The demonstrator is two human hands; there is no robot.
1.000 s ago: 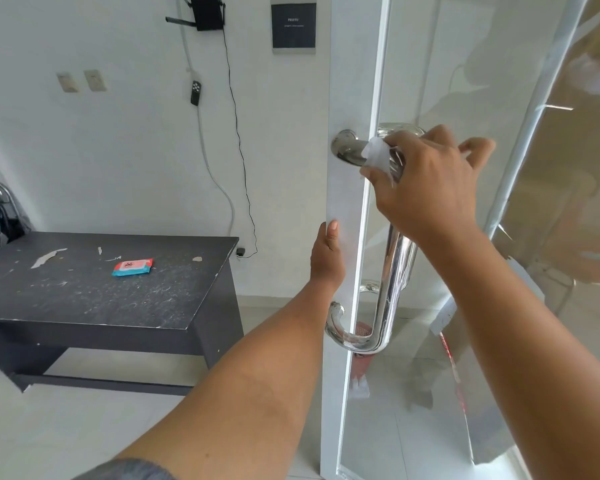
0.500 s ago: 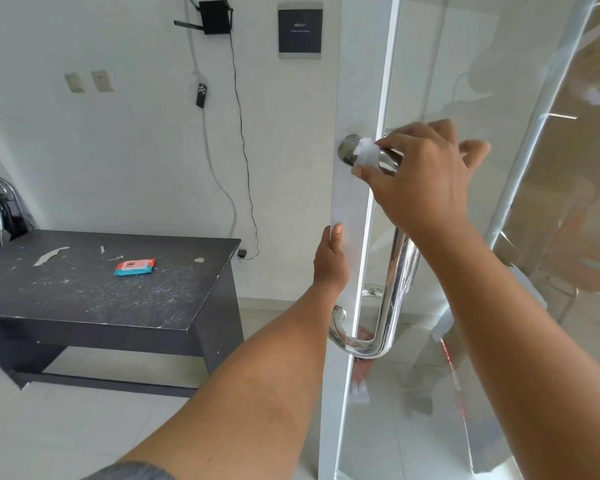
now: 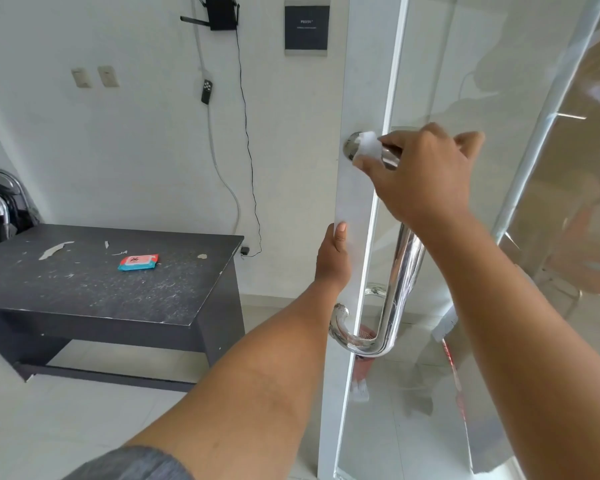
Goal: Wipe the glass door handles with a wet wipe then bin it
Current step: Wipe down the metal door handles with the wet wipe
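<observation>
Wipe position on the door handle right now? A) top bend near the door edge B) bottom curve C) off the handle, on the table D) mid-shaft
A: the right hand holds the wet wipe against the top bend of the handle; shaft and bottom curve are bare, while the left hand grips the edge of the glass door.
</observation>
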